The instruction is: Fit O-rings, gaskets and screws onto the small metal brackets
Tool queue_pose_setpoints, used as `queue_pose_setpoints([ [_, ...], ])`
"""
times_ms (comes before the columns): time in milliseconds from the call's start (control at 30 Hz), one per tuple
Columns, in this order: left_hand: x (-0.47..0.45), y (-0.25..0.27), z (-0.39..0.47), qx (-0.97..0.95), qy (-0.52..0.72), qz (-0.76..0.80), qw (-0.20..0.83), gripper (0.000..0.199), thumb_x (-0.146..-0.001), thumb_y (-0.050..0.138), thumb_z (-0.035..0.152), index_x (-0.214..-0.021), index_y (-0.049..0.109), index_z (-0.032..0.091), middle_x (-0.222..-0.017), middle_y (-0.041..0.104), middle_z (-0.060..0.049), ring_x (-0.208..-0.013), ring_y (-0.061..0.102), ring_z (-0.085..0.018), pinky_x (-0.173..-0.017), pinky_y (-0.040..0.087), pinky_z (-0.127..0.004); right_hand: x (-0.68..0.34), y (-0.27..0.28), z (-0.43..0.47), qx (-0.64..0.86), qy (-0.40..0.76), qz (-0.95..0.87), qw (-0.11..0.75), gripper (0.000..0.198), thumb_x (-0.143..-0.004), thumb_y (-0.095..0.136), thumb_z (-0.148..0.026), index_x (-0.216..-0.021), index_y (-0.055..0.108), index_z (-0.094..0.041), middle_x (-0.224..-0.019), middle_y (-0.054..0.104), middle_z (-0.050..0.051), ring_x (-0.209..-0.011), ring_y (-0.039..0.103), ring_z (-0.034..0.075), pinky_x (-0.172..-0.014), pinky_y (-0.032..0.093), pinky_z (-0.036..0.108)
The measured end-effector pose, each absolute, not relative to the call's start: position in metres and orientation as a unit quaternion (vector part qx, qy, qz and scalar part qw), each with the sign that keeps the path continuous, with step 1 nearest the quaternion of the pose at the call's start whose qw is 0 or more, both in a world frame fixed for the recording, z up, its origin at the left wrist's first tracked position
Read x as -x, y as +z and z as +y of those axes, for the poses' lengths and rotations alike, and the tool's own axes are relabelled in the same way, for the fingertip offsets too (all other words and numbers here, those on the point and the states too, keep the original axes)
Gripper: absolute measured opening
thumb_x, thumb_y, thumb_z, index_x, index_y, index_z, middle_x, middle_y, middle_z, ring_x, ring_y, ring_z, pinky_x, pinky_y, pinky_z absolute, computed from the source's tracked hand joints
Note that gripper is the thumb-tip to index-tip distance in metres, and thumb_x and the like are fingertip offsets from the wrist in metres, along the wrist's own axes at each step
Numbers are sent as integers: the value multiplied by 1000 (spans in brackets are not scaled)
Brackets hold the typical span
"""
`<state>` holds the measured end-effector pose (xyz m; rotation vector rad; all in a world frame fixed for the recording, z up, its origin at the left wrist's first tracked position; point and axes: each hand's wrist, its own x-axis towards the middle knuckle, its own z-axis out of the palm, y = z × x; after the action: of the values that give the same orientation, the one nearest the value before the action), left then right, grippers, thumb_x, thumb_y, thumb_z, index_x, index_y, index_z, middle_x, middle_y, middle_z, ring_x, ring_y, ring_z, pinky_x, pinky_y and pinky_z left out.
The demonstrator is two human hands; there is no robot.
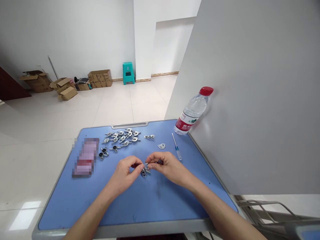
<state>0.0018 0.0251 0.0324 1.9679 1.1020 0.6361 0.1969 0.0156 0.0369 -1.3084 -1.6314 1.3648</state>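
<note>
Over the middle of the blue table, my left hand [127,171] is closed in a pinch on a small silvery metal fitting [143,173] with short arms. My right hand [170,166] meets it from the other side, thumb and forefinger pinched at the same fitting's upper edge. Fingers partly cover the piece, so its exact shape is hard to see. Beyond the hands lie a flat metal plate with holes [161,146] and a few small metal pieces [149,136]. A screwdriver [177,151] with a clear blue handle rests to the right.
Several similar metal fittings [122,138] are heaped at the far left, with black-centred ones [115,148] nearer. A blurred pinkish flat object [86,156] lies left. A red-capped water bottle [192,111] stands by the grey partition [262,100]. Cardboard boxes [100,78] and a teal stool [128,72] are beyond.
</note>
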Motion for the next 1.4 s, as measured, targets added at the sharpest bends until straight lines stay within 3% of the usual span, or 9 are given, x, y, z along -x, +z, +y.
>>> queue_pose_setpoints([
  [233, 0, 34, 24, -794, 249, 404, 380, 18, -87, 50, 23, -73, 60, 19, -72, 60, 0, -69, 54, -14, -63, 41, -25, -199, 41, 12, 528, 435, -680, 263, 11, -80, 58, -23, -74, 67, -20, -67, 63, -4, -59, 48, 11, -57, 35, 23],
  [500, 3, 38, 24, -836, 191, 386, 341, 20, -89, 50, 22, -72, 62, 21, -72, 61, 2, -69, 55, -14, -77, 42, -30, -200, 47, 8, 494, 344, -785, 147, 17, -85, 51, -10, -78, 63, -20, -78, 65, -1, -67, 54, 13, -64, 37, 24],
  [800, 6, 23, 31, -837, 200, 418, 290, 25, -86, 46, 8, -92, 67, 20, -94, 65, -3, -91, 58, -19, -80, 44, -32, -198, 40, 9, 483, 262, -833, 68, 18, -87, 51, -8, -83, 64, -19, -85, 68, 1, -71, 60, 16, -62, 33, 25],
  [1400, 1, 21, 28, -854, 162, 414, 270, 29, -81, 46, 0, -93, 65, 19, -90, 64, -2, -86, 58, -18, -75, 45, -29, -183, 32, 13, 541, 277, -786, 112, 10, -90, 53, -13, -89, 63, -17, -85, 69, 4, -74, 61, 16, -65, 37, 26],
])
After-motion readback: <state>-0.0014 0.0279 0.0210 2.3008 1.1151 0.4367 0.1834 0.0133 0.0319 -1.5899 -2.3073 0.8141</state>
